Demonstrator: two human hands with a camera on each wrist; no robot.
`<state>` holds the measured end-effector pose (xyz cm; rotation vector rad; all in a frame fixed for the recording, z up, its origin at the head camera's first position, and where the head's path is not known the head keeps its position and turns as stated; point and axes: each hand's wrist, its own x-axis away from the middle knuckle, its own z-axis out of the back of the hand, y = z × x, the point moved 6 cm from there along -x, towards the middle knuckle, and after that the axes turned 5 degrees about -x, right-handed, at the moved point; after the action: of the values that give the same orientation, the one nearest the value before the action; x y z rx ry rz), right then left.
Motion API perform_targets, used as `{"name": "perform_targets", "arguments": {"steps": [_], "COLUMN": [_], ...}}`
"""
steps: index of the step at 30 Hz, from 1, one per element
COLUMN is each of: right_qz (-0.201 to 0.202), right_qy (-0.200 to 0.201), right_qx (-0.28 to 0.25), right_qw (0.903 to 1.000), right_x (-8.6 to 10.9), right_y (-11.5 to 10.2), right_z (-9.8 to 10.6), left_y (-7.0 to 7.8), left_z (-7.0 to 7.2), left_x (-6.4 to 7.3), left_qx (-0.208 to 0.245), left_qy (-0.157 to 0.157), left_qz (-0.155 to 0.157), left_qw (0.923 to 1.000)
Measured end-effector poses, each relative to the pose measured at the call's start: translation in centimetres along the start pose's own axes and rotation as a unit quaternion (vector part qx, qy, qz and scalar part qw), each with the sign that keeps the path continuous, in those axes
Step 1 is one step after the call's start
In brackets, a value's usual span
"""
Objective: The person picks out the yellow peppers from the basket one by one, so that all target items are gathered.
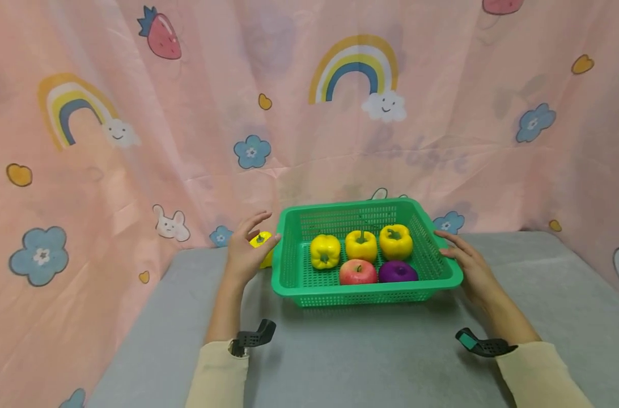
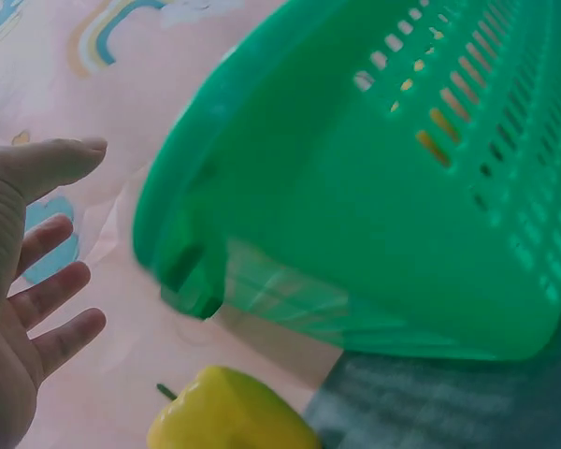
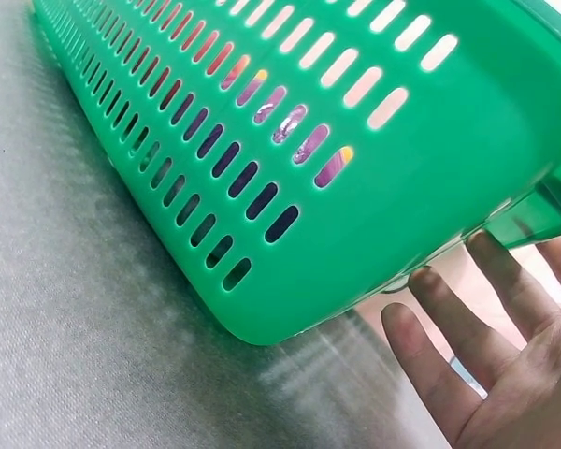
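Note:
A green plastic basket (image 1: 365, 288) with slotted walls stands on the table. Inside lie three yellow bell peppers (image 1: 325, 252), a red apple (image 1: 358, 272) and a round, dark purple fruit or vegetable (image 1: 398, 271). My left hand (image 1: 244, 252) is beside the basket's left end, fingers spread and apart from the rim in the left wrist view. Another yellow bell pepper (image 2: 234, 412) sits outside the basket by that hand, partly covered by it in the head view. At the right end, my right hand (image 1: 473, 275) has its fingertips (image 3: 432, 281) right at the basket's outer wall, fingers loosely extended.
The grey table (image 1: 350, 357) extends in front of the basket and to both sides. A pink curtain (image 1: 309, 130) printed with rainbows and flowers hangs close behind the table. Black straps (image 1: 255, 335) with camera mounts circle both wrists, over light sleeves.

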<state>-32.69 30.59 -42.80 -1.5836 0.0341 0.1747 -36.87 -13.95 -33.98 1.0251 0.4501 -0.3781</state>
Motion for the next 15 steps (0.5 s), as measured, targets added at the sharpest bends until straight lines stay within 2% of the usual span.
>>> {"name": "perform_targets", "arguments": {"steps": [5, 15], "right_qz": [-0.007, 0.002], "right_qy": [0.009, 0.009], "right_qx": [0.037, -0.021], "right_qw": [0.9993, 0.9997], "right_x": [0.2, -0.1], "right_y": [-0.2, -0.4], "right_z": [0.0, -0.1], "left_y": [1.0, 2.2], "left_z": [-1.1, -4.5], "left_x": [0.3, 0.1], "left_qx": [-0.019, -0.039], "left_qy": [-0.020, -0.087], "left_qz": [-0.013, -0.043], "left_qw": [0.9995, 0.9945]}}
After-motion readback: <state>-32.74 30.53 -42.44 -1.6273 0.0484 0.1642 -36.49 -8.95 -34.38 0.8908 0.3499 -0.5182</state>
